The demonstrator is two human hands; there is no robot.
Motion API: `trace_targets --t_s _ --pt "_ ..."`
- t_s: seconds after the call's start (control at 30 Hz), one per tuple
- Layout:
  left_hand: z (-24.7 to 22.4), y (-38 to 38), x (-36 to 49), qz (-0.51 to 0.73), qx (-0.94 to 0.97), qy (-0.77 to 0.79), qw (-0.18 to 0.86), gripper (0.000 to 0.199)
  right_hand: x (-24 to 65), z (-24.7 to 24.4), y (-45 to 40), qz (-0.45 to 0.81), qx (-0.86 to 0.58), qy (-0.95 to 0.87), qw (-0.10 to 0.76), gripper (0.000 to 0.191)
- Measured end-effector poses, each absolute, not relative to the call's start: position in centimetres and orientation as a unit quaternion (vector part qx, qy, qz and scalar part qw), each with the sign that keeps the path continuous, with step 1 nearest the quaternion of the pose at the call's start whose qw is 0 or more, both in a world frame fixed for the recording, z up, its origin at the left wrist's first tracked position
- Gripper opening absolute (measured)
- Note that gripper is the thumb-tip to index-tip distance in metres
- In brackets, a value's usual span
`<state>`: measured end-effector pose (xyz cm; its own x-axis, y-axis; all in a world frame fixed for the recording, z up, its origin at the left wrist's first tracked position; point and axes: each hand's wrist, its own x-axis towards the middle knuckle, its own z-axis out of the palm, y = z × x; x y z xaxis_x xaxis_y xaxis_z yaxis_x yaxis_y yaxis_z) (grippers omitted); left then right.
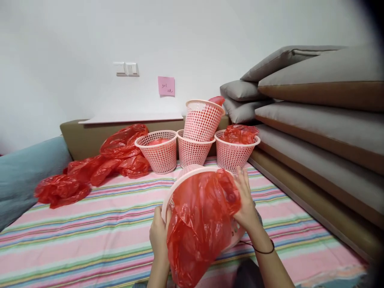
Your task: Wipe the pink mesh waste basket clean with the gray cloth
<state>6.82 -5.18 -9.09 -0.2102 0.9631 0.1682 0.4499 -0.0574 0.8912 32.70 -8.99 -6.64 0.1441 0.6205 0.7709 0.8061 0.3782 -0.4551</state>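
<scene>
A pink perforated plastic basket point(175, 184) is tilted toward me in front of my body. My left hand point(159, 232) grips its rim on the left side, thumb at the inside edge. A crumpled red plastic bag point(198, 224) covers most of the basket's mouth and hangs over the near rim. At the right side of the bag is my right hand point(247, 204), touching it, with fingers stretched upward and the thumb side partly hidden by the plastic. A dark band circles the right wrist.
Behind stand three pink baskets point(159, 158) with red plastic inside; another basket point(202, 120) leans in the middle one. Red bags point(120, 160) lie in a heap at left on the striped cloth point(90, 232). Grey cushions point(315, 116) are stacked along the right.
</scene>
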Motion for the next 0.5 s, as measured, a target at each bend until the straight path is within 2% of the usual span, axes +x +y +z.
trace_targets --t_s 0.07,0.1,0.23,0.33,0.5 --pt "-8.7 -5.1 7.1 0.455 0.559 0.633 0.282 0.026 31.0 -6.6 -9.3 -0.075 -0.483 -0.728 0.481 0.036" --pt "-8.5 -5.0 7.3 0.453 0.557 0.638 0.28 0.027 30.2 -6.9 -9.5 -0.055 -0.455 -0.761 0.459 0.035" --pt "-7.5 -4.9 7.9 0.462 0.525 0.663 0.267 0.026 28.1 -8.3 -10.0 0.045 -0.469 -0.786 0.4 0.069" --pt "-7.3 -4.7 8.5 0.486 0.5 0.67 0.255 0.021 27.8 -8.8 -10.0 0.038 -0.487 -0.794 0.363 0.091" --pt "-7.9 -4.5 9.8 0.532 0.485 0.655 0.228 0.018 26.4 -9.0 -10.0 -0.057 -0.477 -0.812 0.331 0.094"
